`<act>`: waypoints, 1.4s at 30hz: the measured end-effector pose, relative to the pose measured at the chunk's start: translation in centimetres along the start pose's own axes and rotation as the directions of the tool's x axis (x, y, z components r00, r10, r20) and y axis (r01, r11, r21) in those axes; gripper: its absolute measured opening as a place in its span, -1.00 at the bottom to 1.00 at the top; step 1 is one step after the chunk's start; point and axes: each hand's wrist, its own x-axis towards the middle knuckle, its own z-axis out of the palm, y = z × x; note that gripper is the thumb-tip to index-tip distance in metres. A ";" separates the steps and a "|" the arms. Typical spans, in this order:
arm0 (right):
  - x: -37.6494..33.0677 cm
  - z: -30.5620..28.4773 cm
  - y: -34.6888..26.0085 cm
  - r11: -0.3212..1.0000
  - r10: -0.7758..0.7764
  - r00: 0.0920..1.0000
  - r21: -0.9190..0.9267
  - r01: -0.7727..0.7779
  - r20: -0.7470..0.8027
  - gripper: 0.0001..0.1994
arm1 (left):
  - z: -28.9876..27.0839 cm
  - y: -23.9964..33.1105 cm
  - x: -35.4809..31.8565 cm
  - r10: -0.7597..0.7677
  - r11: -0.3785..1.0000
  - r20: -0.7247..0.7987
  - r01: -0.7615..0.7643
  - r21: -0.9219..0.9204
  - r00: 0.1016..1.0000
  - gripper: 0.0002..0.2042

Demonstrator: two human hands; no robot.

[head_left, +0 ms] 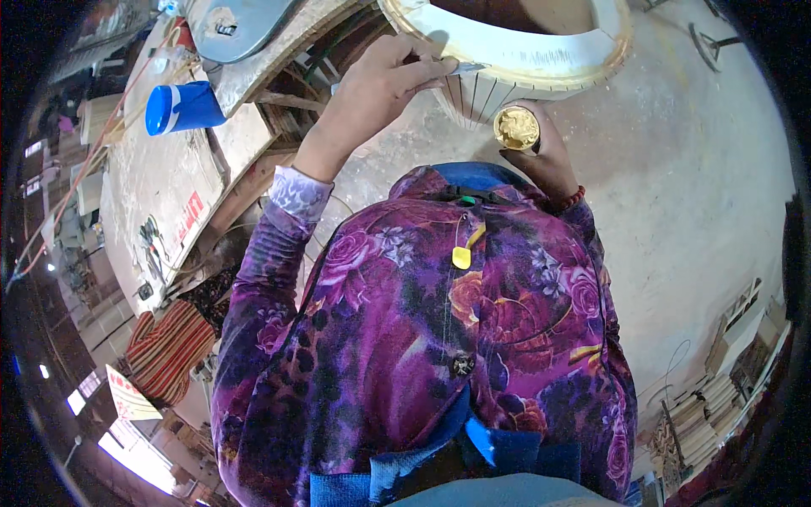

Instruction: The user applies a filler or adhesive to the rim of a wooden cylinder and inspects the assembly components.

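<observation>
- Purple floral jacket point(405, 313) is closest to the camera, on the person's side of the tub, with a yellow tag point(460, 258) hanging at its front.
- Tub point(528, 52): round, with a white band on its rim, a yellowish outer edge and dark lines down its side. It is ahead of the person, beyond both hands. It looks stiff and fairly heavy, probably best held by the rim with a hand at each side.
- Left hand point(384, 84) is at the tub's left rim, thumb and forefinger pinched together on a thin blade point(471, 68). The blade's tip seems to touch the rim's edge; its grip is hidden by the fingers. It should be light and perhaps springy, surest when held well back from the tip.
- Right hand point(553, 154) is just on the near side of the tub, curled around a cup point(498, 138), its mouth turned up toward the camera. Thumb and fingers wrap the wall, the sensible place to hold it.
- Paste point(517, 127) fills the cup, yellow and lumpy. It looks soft and sticky, and any smear on the wall could make the cup slippery.
- Worktop point(135, 198) is left of the tub, carrying a blue jug point(190, 107), probably light, and some dark-handled tools point(154, 241).
- Bare floor point(684, 186) spreads right of the tub.
</observation>
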 end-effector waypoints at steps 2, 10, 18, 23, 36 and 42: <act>-0.1 0.0 0.3 1.000 0.011 1.000 -0.024 -0.011 -0.008 -0.38 | -0.4 0.3 -0.2 -0.032 0.998 0.034 0.033 -0.052 0.999 -0.54; -0.3 -0.5 0.6 1.000 -0.016 1.000 -0.021 0.016 0.001 -0.34 | -3.0 0.7 0.4 -0.044 0.980 0.146 0.072 -0.187 0.988 -0.57; 0.2 -0.4 0.4 1.000 -0.014 1.000 -0.021 0.014 0.012 -0.36 | -0.9 1.8 0.1 -0.122 0.975 0.141 0.092 0.203 0.982 -0.54; 0.1 -0.4 -0.3 1.000 0.029 0.999 0.002 -0.030 0.041 -0.32 | -2.4 3.2 0.6 -0.123 0.992 0.213 0.116 0.045 0.969 -0.54; 0.2 -0.4 -0.5 0.999 0.040 0.999 -0.026 -0.039 0.037 -0.34 | -1.1 3.2 0.9 -0.178 0.982 0.069 0.181 -0.043 0.982 -0.74; 0.3 -0.5 -0.2 0.998 0.040 0.997 -0.047 -0.037 0.065 -0.32 | -0.7 4.6 0.5 -0.184 0.982 0.124 0.176 0.072 0.975 -0.63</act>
